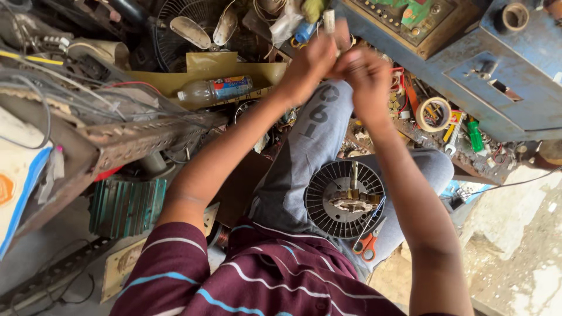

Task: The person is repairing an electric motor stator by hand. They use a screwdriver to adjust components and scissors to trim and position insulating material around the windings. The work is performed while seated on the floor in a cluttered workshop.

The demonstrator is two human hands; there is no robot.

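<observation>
Striped sleeves lay nearest, fan motor [345, 199] rested on the lap, while left hand [313, 58] and right hand [366, 73], raised far, pinched something small, blurred; probably mid-twist, steady tension needed next.

Bright daylight, motion-blurred hands, wide-angle edge distortion.

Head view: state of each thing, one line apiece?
left hand: raised, closed, blurred, meeting the other hand
right hand: raised, closed, blurred; what it grips cannot be told
fan motor grille: flat on the lap, winding part on top
scissors: lying shut beside the grille
plastic bottle: on its side, capped
tape roll: lying flat
</observation>
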